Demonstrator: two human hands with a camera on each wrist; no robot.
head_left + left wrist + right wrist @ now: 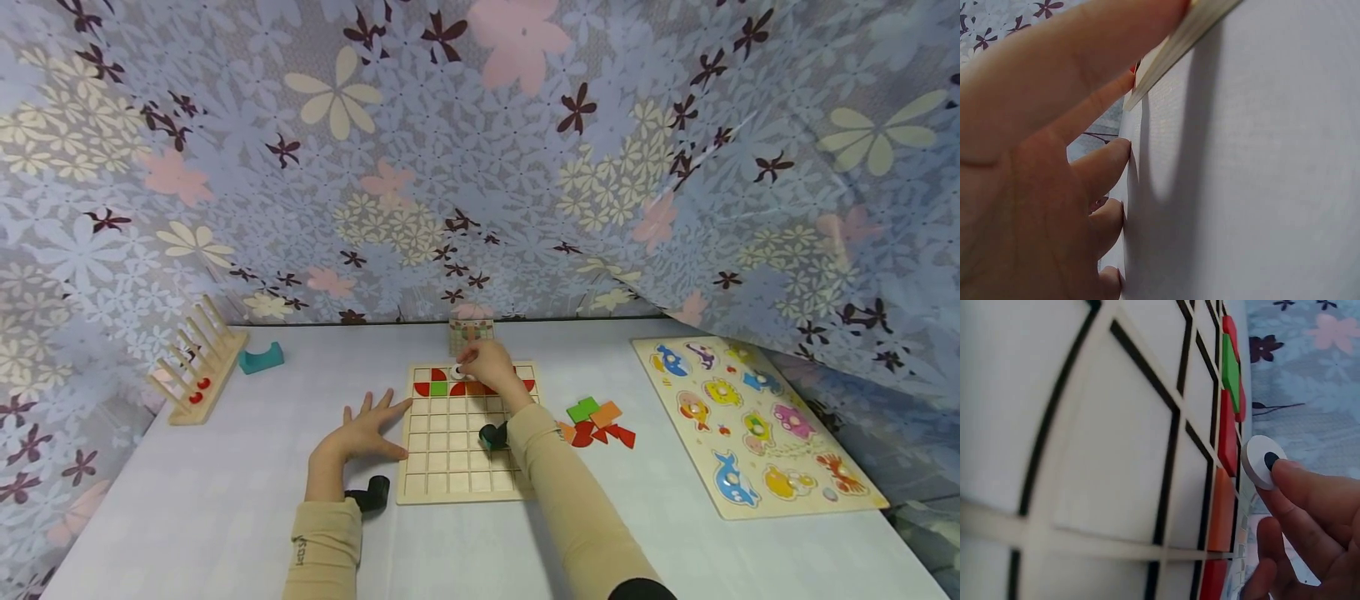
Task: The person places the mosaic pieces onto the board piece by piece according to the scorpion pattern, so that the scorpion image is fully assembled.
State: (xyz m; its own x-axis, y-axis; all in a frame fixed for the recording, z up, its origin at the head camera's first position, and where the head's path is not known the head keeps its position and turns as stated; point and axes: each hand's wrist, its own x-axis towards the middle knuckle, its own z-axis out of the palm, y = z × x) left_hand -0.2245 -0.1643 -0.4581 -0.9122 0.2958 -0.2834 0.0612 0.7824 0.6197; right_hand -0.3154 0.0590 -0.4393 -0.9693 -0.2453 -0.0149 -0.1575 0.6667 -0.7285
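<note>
My right hand (491,367) is over the far rows of a wooden grid board (457,458). Between thumb and index finger it pinches a white disc with a black dot (1257,459), held tilted near the far edge. Red quarter-round pieces, a green square (438,389) and an orange square (1221,512) fill cells in those rows; the hand covers some of them in the head view. On the board's left side, my left hand (362,435) rests with fingers spread, thumb and index fingertip at the edge. Nothing is held in it.
Loose green (582,409), orange and red (621,434) pieces lie right of the board. Farther right is a sea-animal puzzle (705,442). At left are a peg stand (187,408) with red beads and a teal curved block (262,360). A small patterned card (459,340) stands behind the board.
</note>
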